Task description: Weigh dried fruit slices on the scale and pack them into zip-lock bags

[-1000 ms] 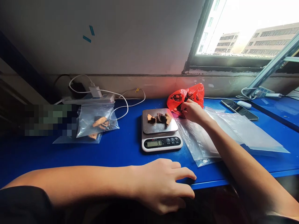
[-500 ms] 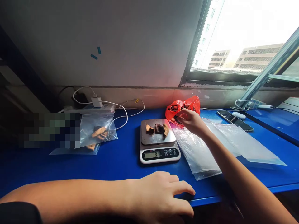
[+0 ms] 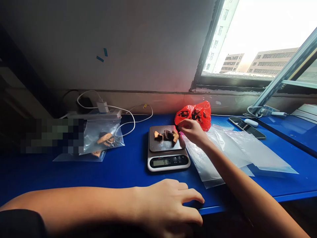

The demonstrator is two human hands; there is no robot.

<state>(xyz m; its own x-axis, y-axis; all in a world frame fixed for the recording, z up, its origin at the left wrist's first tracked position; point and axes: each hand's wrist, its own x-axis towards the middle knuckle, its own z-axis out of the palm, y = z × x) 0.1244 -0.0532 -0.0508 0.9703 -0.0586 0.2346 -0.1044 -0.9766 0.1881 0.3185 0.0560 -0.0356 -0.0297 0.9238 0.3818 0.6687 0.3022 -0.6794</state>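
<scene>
A kitchen scale (image 3: pixel 169 162) stands on the blue table, its display seeming to read 9.1. Several brown dried peel pieces (image 3: pixel 158 136) lie on its steel plate. My right hand (image 3: pixel 192 129) is closed in a pinch at the plate's back right corner, with a small dark piece of dried peel (image 3: pixel 176 127) at the fingertips, partly hidden. Just behind that hand, a red plastic bag (image 3: pixel 203 115) lies open with more dark pieces inside. My left hand (image 3: pixel 170 203) rests at the table's front edge, fingers apart and holding nothing.
Clear plastic bags (image 3: pixel 262 152) lie spread right of the scale, near a phone (image 3: pixel 245 127) and a white case (image 3: pixel 251 122). At left, a zip bag (image 3: pixel 102 132) holds dried pieces, before a power strip (image 3: pixel 94 115) with a charger and white cable.
My right hand has come out of the red bag, moving left and toward the scale with a small dark piece. My left hand stays put.
</scene>
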